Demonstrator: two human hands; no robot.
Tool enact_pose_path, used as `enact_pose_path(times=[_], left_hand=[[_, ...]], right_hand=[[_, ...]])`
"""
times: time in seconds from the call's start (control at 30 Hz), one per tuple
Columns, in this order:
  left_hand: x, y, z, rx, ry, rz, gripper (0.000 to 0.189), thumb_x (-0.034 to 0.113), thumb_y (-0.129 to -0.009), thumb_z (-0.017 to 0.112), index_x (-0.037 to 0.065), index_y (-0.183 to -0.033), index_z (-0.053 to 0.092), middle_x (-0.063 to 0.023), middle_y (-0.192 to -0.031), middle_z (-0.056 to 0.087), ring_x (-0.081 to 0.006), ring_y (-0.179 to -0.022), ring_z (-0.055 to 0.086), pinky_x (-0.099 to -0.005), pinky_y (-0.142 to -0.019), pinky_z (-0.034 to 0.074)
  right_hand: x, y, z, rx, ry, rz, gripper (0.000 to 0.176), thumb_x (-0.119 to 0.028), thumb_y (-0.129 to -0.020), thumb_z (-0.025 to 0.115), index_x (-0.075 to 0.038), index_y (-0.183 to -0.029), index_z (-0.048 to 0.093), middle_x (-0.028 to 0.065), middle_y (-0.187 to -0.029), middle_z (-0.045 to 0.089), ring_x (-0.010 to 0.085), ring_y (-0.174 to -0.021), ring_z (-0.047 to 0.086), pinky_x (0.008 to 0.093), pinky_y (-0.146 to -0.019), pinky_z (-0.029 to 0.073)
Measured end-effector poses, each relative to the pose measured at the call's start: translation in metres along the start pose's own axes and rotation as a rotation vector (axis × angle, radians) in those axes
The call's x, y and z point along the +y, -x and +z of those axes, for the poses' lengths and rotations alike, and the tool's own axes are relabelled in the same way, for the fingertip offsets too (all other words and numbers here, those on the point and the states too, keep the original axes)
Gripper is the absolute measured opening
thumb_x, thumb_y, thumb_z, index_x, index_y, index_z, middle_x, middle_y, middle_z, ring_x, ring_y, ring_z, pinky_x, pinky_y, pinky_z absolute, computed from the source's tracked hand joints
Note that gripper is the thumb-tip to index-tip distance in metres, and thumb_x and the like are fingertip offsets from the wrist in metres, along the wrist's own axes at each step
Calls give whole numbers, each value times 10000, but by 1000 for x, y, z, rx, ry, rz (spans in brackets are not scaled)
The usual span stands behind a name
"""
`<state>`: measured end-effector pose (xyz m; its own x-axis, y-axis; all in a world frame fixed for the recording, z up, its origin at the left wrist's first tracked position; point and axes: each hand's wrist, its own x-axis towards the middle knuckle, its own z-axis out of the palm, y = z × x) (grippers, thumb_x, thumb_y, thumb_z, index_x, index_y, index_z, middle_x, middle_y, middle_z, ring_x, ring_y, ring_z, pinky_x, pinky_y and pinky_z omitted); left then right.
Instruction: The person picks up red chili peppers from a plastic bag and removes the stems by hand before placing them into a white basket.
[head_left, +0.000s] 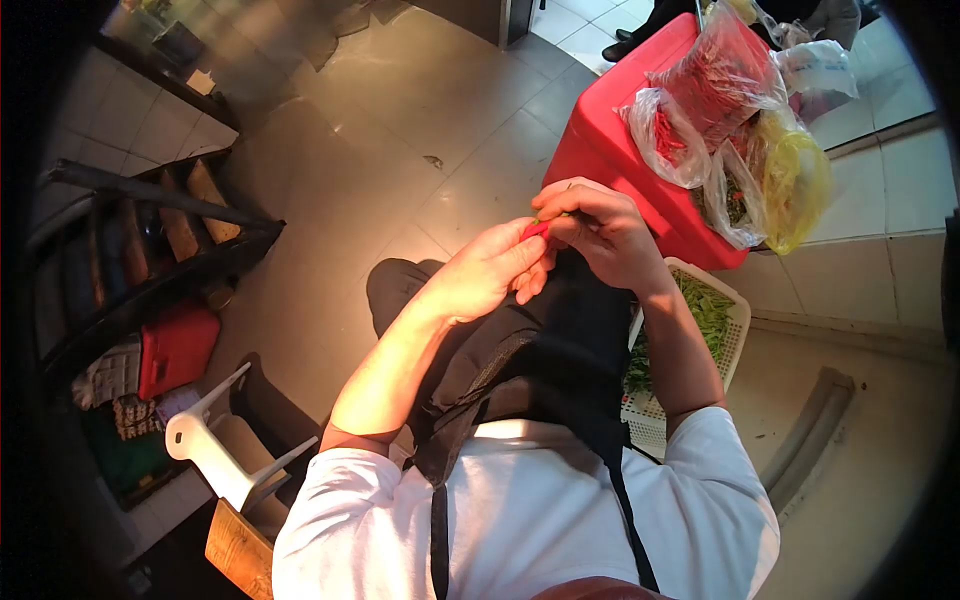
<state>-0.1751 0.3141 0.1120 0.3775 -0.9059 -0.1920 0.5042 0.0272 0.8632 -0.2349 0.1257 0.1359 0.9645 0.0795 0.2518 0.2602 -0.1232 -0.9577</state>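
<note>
I sit with both hands raised in front of my black apron. My left hand pinches a small red chili pepper by its body. My right hand closes on the pepper's green stem end, fingers curled over it. The two hands touch each other around the pepper, and most of the pepper is hidden between the fingers.
A white slotted basket with green stems lies on the floor at my right. A red box ahead carries clear bags of red chilies and a yellow bag. A dark shelf rack and a white stool stand at left.
</note>
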Motion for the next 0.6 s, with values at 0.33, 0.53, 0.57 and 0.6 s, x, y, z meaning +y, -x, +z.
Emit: enact_pose_path(times=[0.33,0.53,0.57,0.6], left_hand=[[-13,-13,4,-117,224,-15,343,330,-996,526,5,-1107,522,-49,-897,561,-105,-664,522,-217,-577,416],[3,-5,4,-16,233,6,310,292,-992,534,-1,-1092,544,-50,-848,570,-116,-631,493,-226,-546,388],[8,-3,8,17,256,14,303,290,-991,537,1,-1081,551,-51,-834,570,-116,-625,489,-226,-542,383],[11,-2,10,73,259,-7,296,299,-984,549,8,-1033,562,-44,-789,564,-108,-604,480,-222,-541,382]], right_hand=[[-4,1,-19,-193,0,86,205,-54,-915,623,20,-1105,597,108,-1029,611,133,-819,598,257,-741,505],[0,5,-14,100,-469,141,385,-70,-939,580,54,-1289,481,103,-1031,611,106,-818,599,227,-727,495],[0,5,-13,76,-450,145,382,-54,-932,584,59,-1282,483,98,-1029,609,100,-825,602,229,-742,494],[-1,5,-11,55,-430,149,379,-37,-924,587,64,-1275,485,94,-1027,608,95,-832,605,232,-756,493]])
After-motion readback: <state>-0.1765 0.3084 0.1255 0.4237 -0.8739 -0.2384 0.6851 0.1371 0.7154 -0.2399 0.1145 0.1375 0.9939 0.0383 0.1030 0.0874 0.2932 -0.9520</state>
